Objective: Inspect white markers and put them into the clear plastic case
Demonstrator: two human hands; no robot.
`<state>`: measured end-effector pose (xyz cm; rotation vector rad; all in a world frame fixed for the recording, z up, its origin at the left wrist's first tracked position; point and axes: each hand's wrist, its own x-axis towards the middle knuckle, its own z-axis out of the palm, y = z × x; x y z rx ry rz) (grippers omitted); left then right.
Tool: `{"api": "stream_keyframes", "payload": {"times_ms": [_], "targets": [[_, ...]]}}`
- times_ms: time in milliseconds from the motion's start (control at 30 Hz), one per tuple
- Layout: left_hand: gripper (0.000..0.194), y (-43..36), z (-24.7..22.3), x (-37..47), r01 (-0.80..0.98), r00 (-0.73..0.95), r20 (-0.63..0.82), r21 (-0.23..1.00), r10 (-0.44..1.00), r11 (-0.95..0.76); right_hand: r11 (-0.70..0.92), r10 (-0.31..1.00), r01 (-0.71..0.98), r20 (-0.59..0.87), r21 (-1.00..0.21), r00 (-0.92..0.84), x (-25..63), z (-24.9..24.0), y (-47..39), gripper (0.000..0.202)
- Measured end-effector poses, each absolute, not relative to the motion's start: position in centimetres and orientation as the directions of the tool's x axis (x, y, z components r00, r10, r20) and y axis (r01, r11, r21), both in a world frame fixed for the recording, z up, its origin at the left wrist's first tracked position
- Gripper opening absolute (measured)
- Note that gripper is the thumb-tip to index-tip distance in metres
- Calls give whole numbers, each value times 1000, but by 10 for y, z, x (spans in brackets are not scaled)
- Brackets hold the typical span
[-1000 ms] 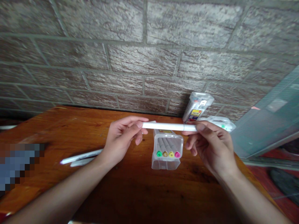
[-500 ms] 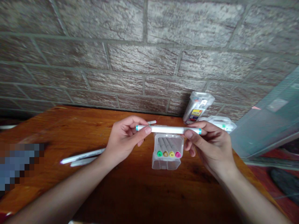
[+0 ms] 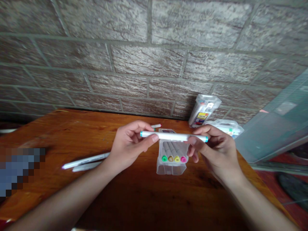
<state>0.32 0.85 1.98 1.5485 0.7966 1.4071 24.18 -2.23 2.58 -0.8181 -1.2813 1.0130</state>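
A white marker [image 3: 173,136] with turquoise ends lies level across the air between my hands. My left hand [image 3: 131,141] pinches it near its left end, thumb in front and fingers behind. Closed on its right part, my right hand [image 3: 216,147] has the thumb in front too. Just below and behind the marker, a clear plastic marker case [image 3: 171,168] rests on the table. Inside it, several markers [image 3: 173,150] show green, brown, yellow and pink caps. The marker and my right fingers cover part of the case.
On the wooden table [image 3: 144,199], white markers [image 3: 85,162] lie left of my left forearm. More pens [image 3: 157,126] lie behind my left hand. A clear container [image 3: 204,110] stands by the brick wall [image 3: 134,61], beside another clear case [image 3: 227,127]. A glass panel [image 3: 271,125] is at right.
The marker has dropped slightly and tilted a little, its right end lower. My right hand has shifted slightly left and down along with it; both hands keep hold.
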Motion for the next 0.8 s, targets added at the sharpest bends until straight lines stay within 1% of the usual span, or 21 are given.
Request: {"api": "stream_keyframes", "payload": {"times_ms": [233, 333, 433, 567, 800], "targets": [[20, 9, 19, 2, -181, 168, 430, 898, 887, -401, 371, 923, -180, 383, -911, -35, 243, 25, -22, 14], [21, 9, 18, 3, -175, 163, 434, 897, 886, -407, 380, 921, -158, 389, -911, -27, 243, 24, -21, 15], [23, 9, 20, 4, -132, 139, 450, 891, 882, -434, 386, 920, -123, 391, -914, -19, 242, 24, -21, 19], [23, 8, 20, 4, -108, 141, 460, 887, 877, -449, 388, 920, -116, 393, -914, -16, 241, 25, -21, 19], [17, 10, 13, 1, -226, 182, 429, 894, 885, -387, 382, 919, -167, 393, -909, -38, 244, 24, -22, 14]]}}
